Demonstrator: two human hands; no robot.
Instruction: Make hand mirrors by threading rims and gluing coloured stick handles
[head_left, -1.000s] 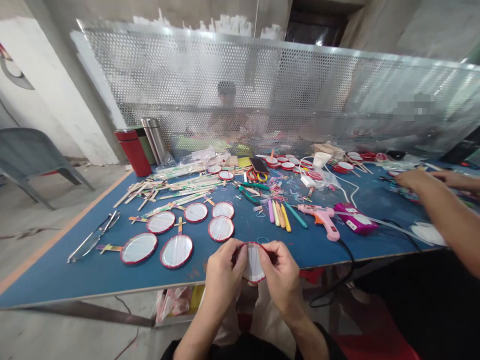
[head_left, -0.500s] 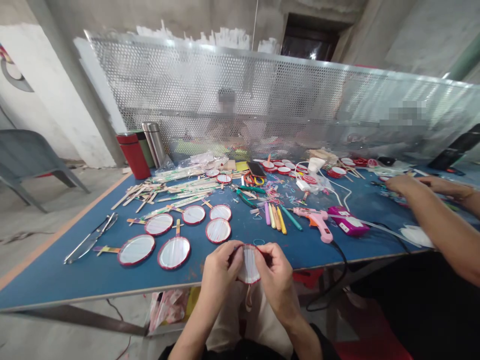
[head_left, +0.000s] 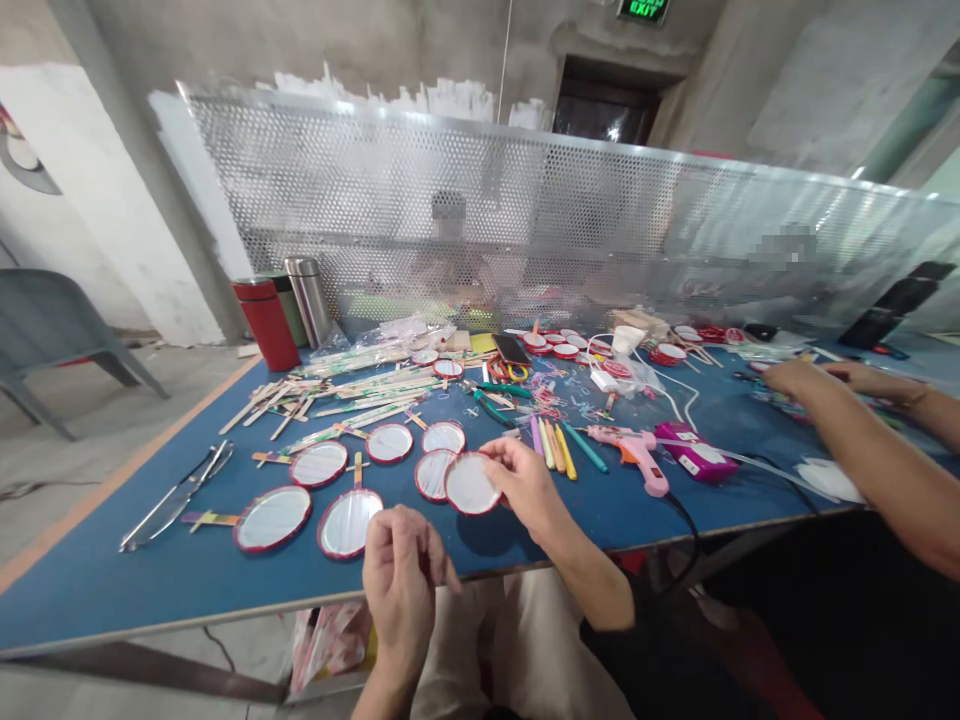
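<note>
White-faced and red-rimmed, a round disc (head_left: 472, 483) is observed in the head view to the left of the pink glue gun (head_left: 636, 452). The right hand (head_left: 529, 490) has it by its right edge, thumb and fingers drawn together in a pinch. A shadow on the blue table (head_left: 187, 590) suggests that the piece is raised off the surface; its left edge overlaps, in view, a second disc (head_left: 430, 476) farther left of the glue gun, and whether the two touch cannot be determined. The left hand (head_left: 401, 570), left of the glue gun and closer to the near table edge, is apart from the round disc, fingers curled narrow; whether anything is between them cannot be told. Just beyond it lies a stick-handled disc (head_left: 349, 523), one of several left of the glue gun. Step in hand is judged to be setting the piece down among these. Next move, on that reading, calls for lowering it flat, without scraping the neighbouring rim, before loosening the pinch.
</note>
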